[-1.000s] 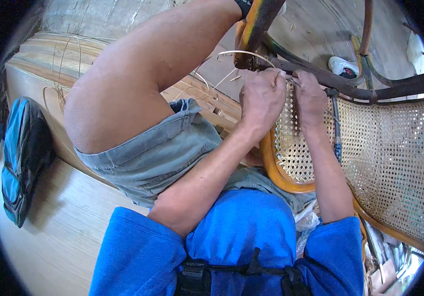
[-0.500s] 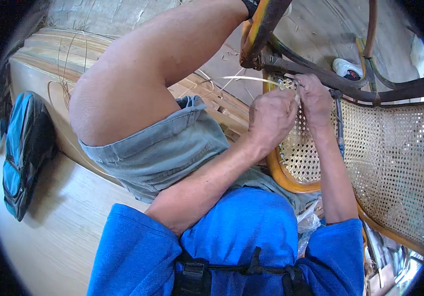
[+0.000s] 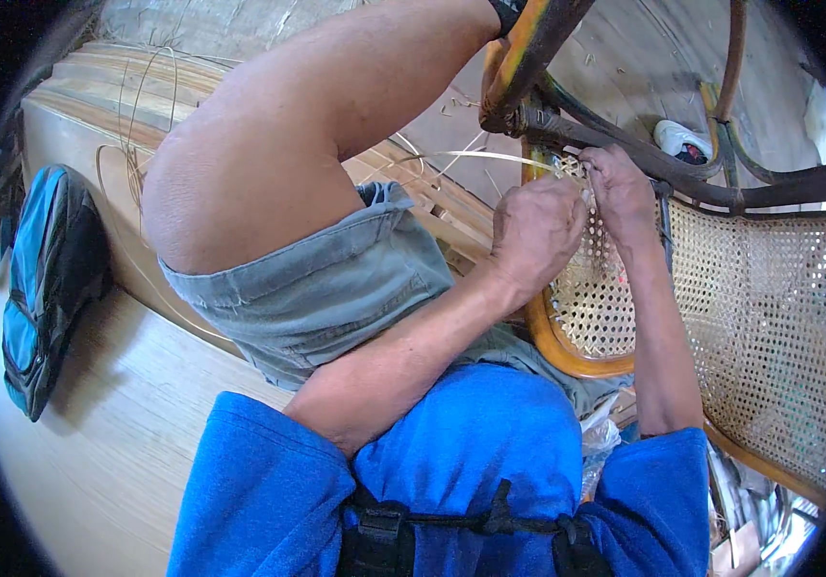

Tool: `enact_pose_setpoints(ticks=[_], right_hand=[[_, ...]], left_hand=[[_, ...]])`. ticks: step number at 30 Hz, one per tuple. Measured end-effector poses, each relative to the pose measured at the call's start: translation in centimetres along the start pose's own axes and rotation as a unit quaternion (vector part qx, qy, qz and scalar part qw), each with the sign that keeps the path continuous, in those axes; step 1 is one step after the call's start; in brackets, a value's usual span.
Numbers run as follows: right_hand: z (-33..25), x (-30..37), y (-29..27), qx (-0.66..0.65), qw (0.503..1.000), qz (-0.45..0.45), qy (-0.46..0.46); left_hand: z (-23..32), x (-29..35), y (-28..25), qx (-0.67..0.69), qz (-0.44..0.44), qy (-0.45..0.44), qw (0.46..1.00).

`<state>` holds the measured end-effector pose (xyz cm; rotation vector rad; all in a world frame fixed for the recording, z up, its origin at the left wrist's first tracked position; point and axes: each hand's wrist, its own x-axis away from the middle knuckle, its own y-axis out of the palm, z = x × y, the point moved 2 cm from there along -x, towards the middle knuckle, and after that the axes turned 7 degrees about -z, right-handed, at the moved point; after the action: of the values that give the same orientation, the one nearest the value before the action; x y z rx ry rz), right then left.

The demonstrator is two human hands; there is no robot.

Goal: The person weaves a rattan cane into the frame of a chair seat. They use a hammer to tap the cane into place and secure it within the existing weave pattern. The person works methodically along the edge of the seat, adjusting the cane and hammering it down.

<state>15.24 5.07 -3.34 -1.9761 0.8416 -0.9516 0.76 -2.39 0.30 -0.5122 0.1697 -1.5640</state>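
My left hand (image 3: 538, 226) is closed at the upper end of a woven cane panel (image 3: 594, 327), gripping a thin, pale cane strip (image 3: 480, 154) that curves out to the left. Beside it, my right hand (image 3: 622, 192) has its fingers pinched together near the same spot of the weave. What sits between those right fingertips is too small to make out. A rounded orange-brown wooden rim (image 3: 576, 363) borders the panel, which belongs to a chair with dark, curved rails (image 3: 778, 188). Both hands partly cover the panel's upper part.
A larger woven cane panel (image 3: 759, 317) extends at the right. My bent bare leg (image 3: 250, 144) fills the upper left. A blue and black backpack (image 3: 43, 288) lies on the pale surface at far left, near loose cane loops (image 3: 129, 115). A white shoe (image 3: 679, 141) rests beyond the rails.
The whole view has shifted slightly, moving the chair a little to the right in the picture. Both hands stay at the same place on the weave, with the left still on the strip.
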Motion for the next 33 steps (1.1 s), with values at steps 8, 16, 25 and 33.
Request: enact_pose_setpoints(ticks=[8,16,25,33], right_hand=[[-0.6,-0.2,-0.9,-0.034,0.998,-0.047,0.004],[-1.2,0.1,-0.4,0.039,0.999,-0.008,0.001],[-1.4,-0.3,-0.5,0.117,0.993,-0.001,-0.027],[-2.9,-0.3,-11.2,-0.569,0.797,0.173,0.106]], left_hand=[[0.1,-0.1,-0.6,0.008,0.004,-0.012,1.0],[-1.4,-0.7,-0.3,0.055,0.072,-0.043,0.995],[-3.4,-1.5,-0.5,-0.023,0.035,-0.117,0.992],[-3.0,-0.6,0.6,-0.106,0.038,-0.052,0.992]])
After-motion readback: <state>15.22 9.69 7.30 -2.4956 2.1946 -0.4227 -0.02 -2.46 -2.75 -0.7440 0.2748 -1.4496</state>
